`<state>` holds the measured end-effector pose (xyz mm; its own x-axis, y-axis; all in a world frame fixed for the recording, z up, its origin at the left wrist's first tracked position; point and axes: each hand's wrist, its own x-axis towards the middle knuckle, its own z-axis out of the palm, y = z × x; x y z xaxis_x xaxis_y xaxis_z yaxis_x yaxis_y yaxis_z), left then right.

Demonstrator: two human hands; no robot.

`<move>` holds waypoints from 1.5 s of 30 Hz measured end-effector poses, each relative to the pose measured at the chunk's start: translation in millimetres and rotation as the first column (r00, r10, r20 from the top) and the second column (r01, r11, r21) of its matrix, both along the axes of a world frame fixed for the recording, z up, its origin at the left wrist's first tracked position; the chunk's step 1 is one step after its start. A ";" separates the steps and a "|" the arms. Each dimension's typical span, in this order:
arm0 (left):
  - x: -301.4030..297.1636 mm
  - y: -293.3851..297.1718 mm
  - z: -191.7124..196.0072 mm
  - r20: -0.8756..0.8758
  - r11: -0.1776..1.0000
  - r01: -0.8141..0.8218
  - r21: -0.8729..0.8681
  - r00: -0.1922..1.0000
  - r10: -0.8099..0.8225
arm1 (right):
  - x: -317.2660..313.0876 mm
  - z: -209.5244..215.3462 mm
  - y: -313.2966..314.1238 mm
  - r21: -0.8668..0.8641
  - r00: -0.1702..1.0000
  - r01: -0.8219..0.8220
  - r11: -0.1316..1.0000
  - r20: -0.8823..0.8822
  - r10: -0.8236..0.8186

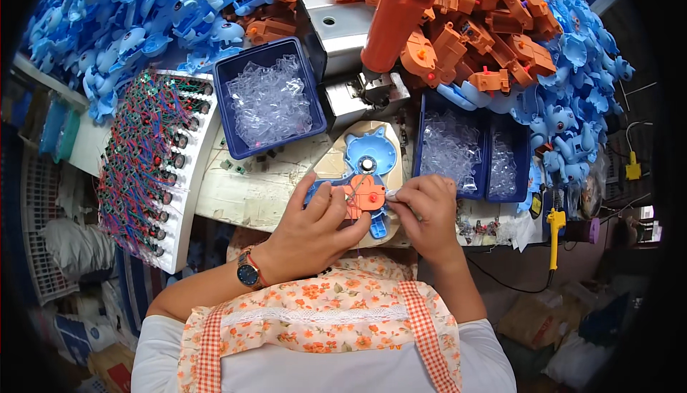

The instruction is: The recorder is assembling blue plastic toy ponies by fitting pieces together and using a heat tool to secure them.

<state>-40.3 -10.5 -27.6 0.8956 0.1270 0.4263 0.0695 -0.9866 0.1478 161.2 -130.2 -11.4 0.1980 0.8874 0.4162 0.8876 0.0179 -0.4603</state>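
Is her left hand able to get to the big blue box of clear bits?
Probably yes. The left hand rests on the orange part, and only bare worktop separates it from the blue box, which stands open.

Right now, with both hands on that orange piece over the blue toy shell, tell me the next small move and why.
Probably press the orange gearbox squarely down into the blue shell. The left hand steadies it from the side and the right hand pinches at its right edge, where thin wires cross it. It lies on the shell's lower part, but whether it is fully seated cannot be told.
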 end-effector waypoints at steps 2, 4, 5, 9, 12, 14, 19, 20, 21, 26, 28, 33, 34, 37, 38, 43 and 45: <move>-2.9 2.0 -2.2 0.022 1.000 0.010 -0.015 1.000 -0.010 | -1.2 -2.7 -0.9 -0.019 0.999 0.011 1.000 -0.030 -0.011; -5.9 4.9 -4.2 0.017 1.000 0.017 -0.017 1.000 -0.017 | -2.5 -6.4 -1.3 -0.024 0.999 0.026 0.999 -0.024 -0.026; -6.9 5.1 -4.2 0.015 1.000 0.020 -0.014 1.000 -0.019 | -3.1 -7.1 -2.7 -0.025 0.999 0.023 0.999 -0.026 -0.024; -8.3 7.1 -5.6 0.019 1.000 0.021 -0.013 1.000 -0.021 | -10.6 -6.0 -11.3 -0.020 0.998 0.033 0.999 0.059 -0.031; -7.3 6.5 -8.0 0.043 0.998 0.044 -0.042 0.998 -0.043 | -22.9 -10.9 -26.8 -0.022 0.982 0.053 0.998 0.181 -0.048; -8.6 5.3 -7.9 0.047 0.990 0.029 -0.138 0.999 -0.023 | -31.1 -10.6 -31.2 -0.043 0.966 0.107 0.993 0.239 -0.094; -12.6 5.2 -11.1 0.057 0.972 -0.029 -0.231 0.997 0.043 | -32.5 -15.9 -33.7 -0.083 0.988 0.080 0.993 0.138 -0.068; -13.9 4.5 -8.0 0.048 0.975 -0.059 -0.216 0.996 0.071 | -26.8 -18.5 -32.5 -0.038 0.995 0.040 0.998 0.096 -0.036; -14.6 2.7 -5.5 0.041 0.982 -0.099 -0.158 0.993 0.107 | -19.4 -14.2 -34.0 0.002 0.991 0.064 0.998 0.114 -0.063; -19.9 -1.9 -7.2 -0.017 0.988 -0.090 -0.124 0.996 0.088 | 68.9 15.3 -55.2 0.173 0.802 0.513 0.841 0.253 -0.542; -20.4 -2.7 -9.6 -0.017 0.971 -0.044 -0.236 0.999 0.041 | 117.5 17.3 -80.1 0.133 0.709 0.641 0.756 0.274 -0.649; -20.9 -3.5 -10.2 -0.006 0.972 -0.021 -0.235 1.000 0.020 | 164.5 12.2 -86.0 -0.272 0.607 0.788 0.553 0.188 -0.772; -20.0 -3.0 -9.9 0.006 0.970 -0.006 -0.243 1.000 0.007 | 168.0 11.3 -82.5 -0.275 0.612 0.783 0.557 0.185 -0.769; -18.1 -1.4 -4.9 0.014 0.966 -0.002 -0.258 1.000 0.006 | 171.0 9.9 -71.8 -0.350 0.595 0.796 0.493 0.308 -0.743; -17.3 -1.5 -4.1 0.018 0.963 -0.004 -0.270 1.000 0.010 | 176.3 4.7 -71.9 -0.356 0.620 0.778 0.518 0.301 -0.724; -12.0 1.6 -1.0 0.051 0.977 0.016 -0.214 0.999 -0.005 | 184.2 6.9 -75.7 -0.373 0.691 0.708 0.599 0.195 -0.696; -10.4 3.6 0.6 0.063 0.981 0.009 -0.196 0.998 0.003 | 186.8 6.5 -73.8 -0.373 0.698 0.705 0.603 0.216 -0.682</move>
